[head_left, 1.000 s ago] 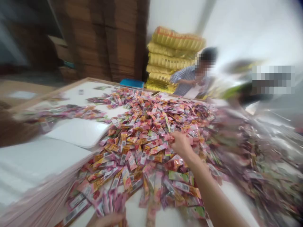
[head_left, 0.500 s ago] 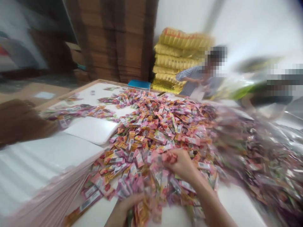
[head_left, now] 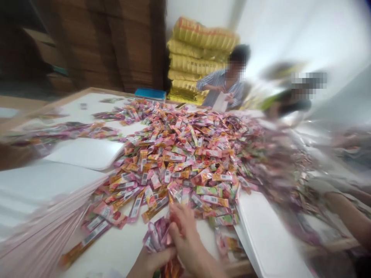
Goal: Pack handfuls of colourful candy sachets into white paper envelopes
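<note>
Small printed stick packets (head_left: 176, 154), pink, orange, purple and green, lie in a wide loose heap before me. Low at the front edge, my left hand (head_left: 152, 260) is closed around a bunch of packets (head_left: 158, 233), their purple ends sticking up past the thumb. My right hand (head_left: 188, 243) meets it from the right, fingers curled over reddish packets (head_left: 175, 216) at the near side of the heap. The hands touch or overlap; how many packets each holds is hidden.
White flat sheets (head_left: 87, 152) lie stacked on the left, and a white board or tray (head_left: 269, 231) lies to the right. Behind are a blue folder-like object (head_left: 150, 94) and yellow sacks (head_left: 199, 58). A person in a striped shirt (head_left: 216, 79) and other people work around the table.
My right hand has come down and left from the heap to my left hand. The view has swung right, bringing a co-worker's forearm into sight at the right edge.
</note>
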Action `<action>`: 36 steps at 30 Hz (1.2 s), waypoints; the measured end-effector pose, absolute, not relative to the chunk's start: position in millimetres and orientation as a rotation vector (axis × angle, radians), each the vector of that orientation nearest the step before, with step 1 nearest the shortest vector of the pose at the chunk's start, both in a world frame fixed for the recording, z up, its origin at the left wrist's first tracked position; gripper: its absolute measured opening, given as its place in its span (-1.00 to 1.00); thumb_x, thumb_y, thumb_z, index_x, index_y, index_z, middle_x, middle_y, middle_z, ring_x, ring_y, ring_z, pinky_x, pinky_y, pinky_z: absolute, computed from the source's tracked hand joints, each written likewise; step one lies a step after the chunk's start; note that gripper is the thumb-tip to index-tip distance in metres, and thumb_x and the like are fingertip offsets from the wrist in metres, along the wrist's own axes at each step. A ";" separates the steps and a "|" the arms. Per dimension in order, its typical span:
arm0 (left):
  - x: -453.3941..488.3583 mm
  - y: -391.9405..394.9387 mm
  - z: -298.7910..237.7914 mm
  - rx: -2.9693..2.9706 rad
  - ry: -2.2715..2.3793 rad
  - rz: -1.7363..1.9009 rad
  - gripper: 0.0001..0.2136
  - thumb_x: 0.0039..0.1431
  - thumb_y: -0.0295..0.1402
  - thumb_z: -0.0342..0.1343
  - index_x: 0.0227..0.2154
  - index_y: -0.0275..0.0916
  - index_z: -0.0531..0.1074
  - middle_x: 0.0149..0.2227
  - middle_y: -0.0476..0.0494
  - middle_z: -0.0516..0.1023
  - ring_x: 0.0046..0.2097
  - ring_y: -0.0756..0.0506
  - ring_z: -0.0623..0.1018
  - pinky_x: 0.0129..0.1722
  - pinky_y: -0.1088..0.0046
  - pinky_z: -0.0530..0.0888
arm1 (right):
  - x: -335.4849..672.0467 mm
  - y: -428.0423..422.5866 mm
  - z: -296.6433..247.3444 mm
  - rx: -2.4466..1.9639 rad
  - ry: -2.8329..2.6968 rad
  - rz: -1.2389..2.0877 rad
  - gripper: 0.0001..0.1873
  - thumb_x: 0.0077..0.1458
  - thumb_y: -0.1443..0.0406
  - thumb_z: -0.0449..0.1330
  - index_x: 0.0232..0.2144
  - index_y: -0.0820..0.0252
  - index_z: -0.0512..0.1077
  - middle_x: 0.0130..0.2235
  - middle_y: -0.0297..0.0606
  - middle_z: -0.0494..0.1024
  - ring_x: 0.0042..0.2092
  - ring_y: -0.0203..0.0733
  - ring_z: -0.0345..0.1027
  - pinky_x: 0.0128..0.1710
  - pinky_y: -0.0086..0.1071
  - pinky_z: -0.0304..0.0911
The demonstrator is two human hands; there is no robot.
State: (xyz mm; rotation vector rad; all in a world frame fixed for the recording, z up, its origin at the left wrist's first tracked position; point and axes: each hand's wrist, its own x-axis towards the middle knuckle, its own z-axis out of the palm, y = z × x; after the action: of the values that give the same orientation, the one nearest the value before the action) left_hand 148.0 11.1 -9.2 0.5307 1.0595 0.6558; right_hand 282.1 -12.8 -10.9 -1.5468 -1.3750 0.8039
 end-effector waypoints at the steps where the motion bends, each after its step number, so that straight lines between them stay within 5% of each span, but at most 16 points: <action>1: 151.4 9.1 -8.8 0.525 1.065 0.656 -0.44 -0.53 -0.50 0.42 -0.25 -0.22 0.56 -0.28 -0.19 0.66 -0.03 -0.47 0.53 -0.02 0.09 0.46 | 282.7 -11.1 -6.4 -1.615 -1.448 0.711 -0.46 0.16 0.02 0.09 0.17 -0.09 0.23 0.23 -0.19 0.19 0.26 0.11 -0.08 0.24 0.08 -0.20; 3: 156.8 4.5 -4.7 0.529 1.057 0.643 -0.40 -0.50 -0.42 0.44 -0.19 -0.18 0.54 -0.24 -0.17 0.66 0.01 -0.45 0.50 -0.03 0.10 0.47 | 283.1 -7.1 1.5 -1.675 -1.536 0.670 -0.37 0.10 0.01 0.17 0.19 -0.07 0.18 0.24 -0.18 0.17 0.26 0.15 -0.11 0.23 0.11 -0.26; 6: 156.7 1.0 5.2 0.554 1.069 0.644 -0.39 -0.44 -0.34 0.44 -0.15 -0.18 0.51 -0.23 -0.15 0.65 0.05 -0.40 0.48 -0.07 0.15 0.51 | 281.1 -3.1 7.6 -1.530 -1.525 1.014 -0.42 0.10 -0.02 0.15 0.12 0.03 0.25 0.09 -0.17 0.33 0.13 0.01 0.14 0.15 -0.05 0.01; 10: 145.4 8.8 10.8 0.672 1.077 0.556 -0.67 -0.24 -0.28 0.39 -0.36 -0.34 0.57 -0.39 -0.26 0.66 -0.16 -0.37 0.59 -0.14 0.17 0.52 | 295.6 3.1 10.9 -1.180 -1.390 1.492 -0.37 0.13 -0.02 0.12 0.19 -0.03 0.11 0.08 -0.24 0.36 0.04 -0.13 0.27 -0.03 -0.28 0.23; 14: 135.8 19.5 5.8 0.584 0.983 0.458 -0.80 -0.09 -0.33 0.26 -0.44 -0.38 0.60 -0.38 -0.30 0.65 -0.27 -0.31 0.60 -0.19 0.22 0.50 | 353.6 27.7 10.7 -1.706 -1.324 1.017 -0.66 0.21 0.17 0.06 -0.01 0.17 0.35 -0.06 -0.12 0.44 -0.10 -0.11 0.34 -0.15 -0.27 0.25; 17: 133.0 20.3 3.7 0.601 0.994 0.436 -0.82 -0.11 -0.32 0.26 -0.55 -0.39 0.58 -0.43 -0.31 0.64 -0.31 -0.28 0.60 -0.23 0.29 0.50 | 402.1 47.1 8.1 -2.145 -1.525 0.411 -0.94 0.05 0.40 0.15 -0.38 0.26 0.43 -0.17 -0.04 0.45 -0.05 0.01 0.26 -0.06 -0.19 0.14; 19: 131.9 17.1 3.7 0.587 1.058 0.399 -0.80 -0.16 -0.29 0.29 -0.55 -0.39 0.59 -0.46 -0.32 0.63 -0.34 -0.31 0.61 -0.24 0.24 0.51 | 426.4 48.3 10.1 -2.184 -1.640 0.330 -0.95 -0.01 0.45 0.17 -0.45 0.23 0.40 -0.25 -0.12 0.47 -0.10 -0.04 0.28 -0.09 -0.24 0.12; 24: 136.0 8.7 1.3 0.573 1.094 0.323 -0.76 -0.25 -0.33 0.33 -0.44 -0.32 0.60 -0.49 -0.25 0.64 -0.35 -0.36 0.62 -0.21 0.10 0.51 | 453.9 0.1 14.4 -2.099 -1.721 0.384 -0.79 0.15 0.28 0.07 -0.14 0.21 0.31 -0.31 -0.26 0.46 -0.31 -0.19 0.30 -0.31 -0.39 0.13; 27: 163.1 11.5 -3.0 0.627 0.953 0.230 -0.79 -0.30 -0.43 0.32 -0.46 -0.31 0.59 -0.53 -0.19 0.62 -0.39 -0.31 0.61 -0.26 0.15 0.51 | 448.5 -38.7 -5.8 -2.131 -1.987 0.436 -0.72 -0.03 0.32 0.20 -0.20 0.23 0.35 -0.29 -0.18 0.48 -0.25 -0.12 0.32 -0.25 -0.34 0.14; 31: 234.0 27.3 -14.5 0.721 0.773 0.129 -0.76 -0.36 -0.57 0.26 -0.48 -0.31 0.57 -0.52 -0.13 0.62 -0.43 -0.21 0.58 -0.36 0.32 0.51 | 439.5 -68.6 -31.6 -2.052 -2.079 0.474 -0.79 -0.12 0.47 0.13 -0.35 0.19 0.39 -0.23 -0.17 0.48 -0.12 -0.09 0.30 -0.13 -0.31 0.11; 36: 281.5 54.7 -33.2 0.812 0.834 -0.037 -0.92 -0.22 -0.46 0.20 -0.65 -0.40 0.52 -0.65 -0.25 0.55 -0.62 -0.12 0.50 -0.58 0.40 0.43 | 474.8 -65.6 -15.6 -2.102 -1.563 0.565 -0.73 0.03 0.38 0.07 -0.16 0.16 0.30 -0.29 -0.25 0.49 -0.26 -0.17 0.35 -0.28 -0.40 0.15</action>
State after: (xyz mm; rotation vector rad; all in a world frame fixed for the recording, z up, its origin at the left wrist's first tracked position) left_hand 281.5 54.7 -33.2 0.8121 0.8339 -0.0367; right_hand 474.8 -65.6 -15.6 -2.1025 -1.5629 0.5655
